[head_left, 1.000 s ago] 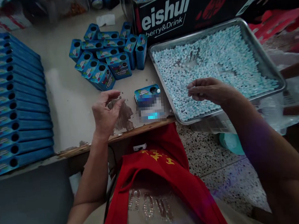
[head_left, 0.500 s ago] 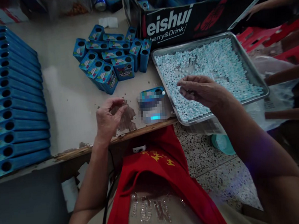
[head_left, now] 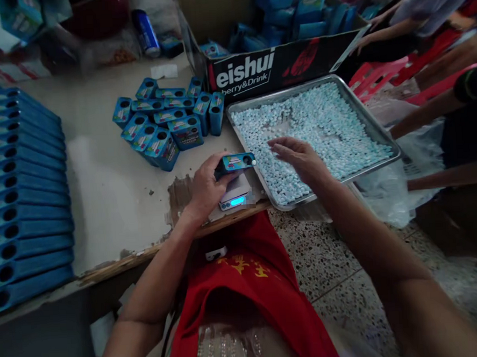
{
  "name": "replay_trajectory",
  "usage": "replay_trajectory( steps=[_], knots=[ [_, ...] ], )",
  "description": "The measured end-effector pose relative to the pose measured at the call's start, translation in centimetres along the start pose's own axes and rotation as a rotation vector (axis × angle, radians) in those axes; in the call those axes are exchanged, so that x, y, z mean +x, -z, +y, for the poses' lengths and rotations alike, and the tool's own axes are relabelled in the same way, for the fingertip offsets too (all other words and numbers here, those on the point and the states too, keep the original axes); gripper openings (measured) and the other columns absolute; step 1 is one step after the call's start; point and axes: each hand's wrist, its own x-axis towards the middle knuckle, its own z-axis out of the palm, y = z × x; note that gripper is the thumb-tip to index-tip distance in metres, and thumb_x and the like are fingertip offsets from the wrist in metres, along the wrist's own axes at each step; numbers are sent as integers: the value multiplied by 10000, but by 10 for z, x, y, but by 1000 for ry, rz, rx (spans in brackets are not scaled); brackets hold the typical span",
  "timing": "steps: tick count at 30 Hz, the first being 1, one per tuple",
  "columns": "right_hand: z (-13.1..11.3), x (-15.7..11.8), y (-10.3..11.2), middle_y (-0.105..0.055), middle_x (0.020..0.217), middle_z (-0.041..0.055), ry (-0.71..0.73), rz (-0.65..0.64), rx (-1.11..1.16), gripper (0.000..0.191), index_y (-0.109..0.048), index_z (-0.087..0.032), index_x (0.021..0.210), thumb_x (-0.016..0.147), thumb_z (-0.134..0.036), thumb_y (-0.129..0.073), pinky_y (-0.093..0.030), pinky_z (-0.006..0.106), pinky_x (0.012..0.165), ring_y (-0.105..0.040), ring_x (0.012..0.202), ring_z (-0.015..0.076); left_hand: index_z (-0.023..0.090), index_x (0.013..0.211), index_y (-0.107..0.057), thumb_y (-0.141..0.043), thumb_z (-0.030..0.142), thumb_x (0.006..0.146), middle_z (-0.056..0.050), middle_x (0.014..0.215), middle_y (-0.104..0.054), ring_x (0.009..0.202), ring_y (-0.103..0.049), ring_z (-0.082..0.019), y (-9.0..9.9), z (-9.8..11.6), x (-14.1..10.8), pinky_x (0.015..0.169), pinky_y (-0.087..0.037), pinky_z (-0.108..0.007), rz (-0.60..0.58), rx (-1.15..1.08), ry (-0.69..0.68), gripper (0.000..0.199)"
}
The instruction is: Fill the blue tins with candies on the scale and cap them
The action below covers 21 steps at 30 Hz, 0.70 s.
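Observation:
My left hand (head_left: 209, 183) is closed round a blue candy box (head_left: 234, 162), its thumb and fingers on the box's left end. The box has a round hole in its top, and a small white candy (head_left: 254, 162) shows at its right corner. Beneath it is a small digital scale (head_left: 233, 192) with a lit blue display; whether the box touches the scale I cannot tell. Over the metal tray (head_left: 248, 151) of pale blue and white candies (head_left: 340, 124), my right hand (head_left: 300, 158) holds its fingers pinched together. What they hold, if anything, is too small to make out.
Several blue boxes (head_left: 185, 132) stand grouped behind the scale, and a long row of them (head_left: 26, 213) fills the left. A black carton (head_left: 252, 72) with more boxes is behind the tray. Other people's arms (head_left: 428, 113) reach in at the right, near red chairs (head_left: 381, 78).
My left hand has moved right and taken hold of the blue box by the scale. My right hand stays over the tray, fingers pinched. The whole view has shifted with my head.

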Motion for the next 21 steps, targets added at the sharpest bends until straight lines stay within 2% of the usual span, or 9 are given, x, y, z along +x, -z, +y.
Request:
replay_trajectory(
  steps=[1, 3, 6, 7, 9, 12, 15, 19, 21],
  knots=[
    [7, -1, -6, -804, 1211, 81, -71, 12, 137, 378, -741, -283, 1142, 959, -606, -813, -599, 513, 1151, -758, 1248, 303, 314, 1351, -803, -878, 154, 949, -74, 1301, -841, 1216, -776, -328, 0, 10, 11, 1194, -596, -519, -20, 64, -67, 439],
    [14, -2, -19, -788, 1197, 105, -208, 5, 409, 448, -678, -293, 1130, 985, -709, -760, -629, 510, 1138, -769, 1247, 312, 352, 1339, -832, -799, 95, 968, -59, 1333, -829, 1318, -722, -345, -3, 32, 34, 1372, -434, -625, -47, 190, -210, 453],
    [15, 0, -33, -762, 1111, 121, -302, -16, 665, 482, -608, -302, 1062, 1004, -769, -716, -661, 547, 1109, -761, 1250, 344, 400, 1270, -861, -754, 101, 1015, -22, 1319, -819, 1403, -672, -331, -15, 56, 63, 1476, -220, -693, -100, 268, -379, 407],
    [14, 2, -35, -752, 1076, 115, -309, 2, 723, 461, -593, -303, 1041, 1022, -750, -705, -665, 556, 1105, -757, 1246, 345, 411, 1239, -869, -762, 109, 1021, -13, 1301, -820, 1407, -672, -327, -20, 59, 71, 1481, -207, -697, -139, 274, -424, 386],
    [10, 6, -39, -729, 1006, 94, -342, 72, 832, 375, -577, -299, 1003, 1083, -654, -666, -675, 539, 1099, -761, 1202, 321, 425, 1200, -883, -775, 99, 1017, -15, 1261, -827, 1371, -694, -329, -29, 57, 82, 1463, -259, -703, -203, 285, -466, 389],
    [4, 10, -41, -714, 950, 70, -443, 171, 1024, 237, -586, -283, 990, 1168, -434, -546, -704, 462, 1061, -774, 1083, 261, 409, 1256, -895, -781, 93, 1012, -49, 1274, -842, 1286, -723, -340, -34, 43, 90, 1359, -449, -648, -147, 298, -387, 416],
    [-1, 11, -39, -719, 946, 74, -516, 187, 1174, 185, -633, -262, 1010, 1158, -301, -530, -730, 367, 972, -777, 993, 228, 365, 1321, -883, -850, 182, 994, -57, 1315, -852, 1256, -742, -333, -30, 32, 84, 1236, -570, -537, -33, 215, -269, 377],
    [-2, 7, -31, -750, 983, 90, -536, 128, 1153, 127, -724, -219, 1037, 1080, -171, -616, -707, 231, 811, -770, 915, 179, 305, 1366, -821, -910, 313, 951, -45, 1336, -847, 1250, -797, -290, -19, 23, 59, 1188, -629, -452, 103, -62, -66, 424],
    [0, 5, -25, -773, 976, 79, -516, 107, 1080, 187, -754, -213, 1032, 1017, -69, -637, -680, 198, 728, -761, 868, 157, 289, 1385, -773, -922, 354, 922, -48, 1338, -841, 1229, -822, -273, -14, 17, 41, 1132, -672, -420, 183, -197, 55, 491]
  ],
)
